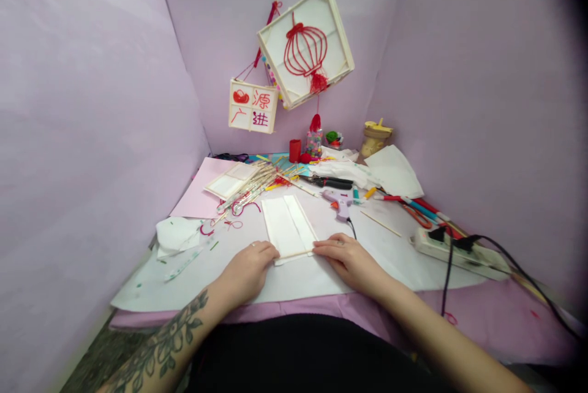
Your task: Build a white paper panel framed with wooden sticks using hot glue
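Observation:
A white paper panel with thin wooden sticks along its edges lies flat on the white sheet in front of me. My left hand rests at the panel's near left corner, its fingers curled together on the edge. At the near right corner, the fingertips of my right hand press on the stick, the fingers held close together. A strip of paper runs lengthwise along the panel. Beyond its right side lies a lilac glue gun, touched by neither hand.
Wooden sticks, a smaller framed panel and black-handled pliers lie farther back. On the right are a power strip and cables. A lantern frame hangs above; partitions enclose three sides.

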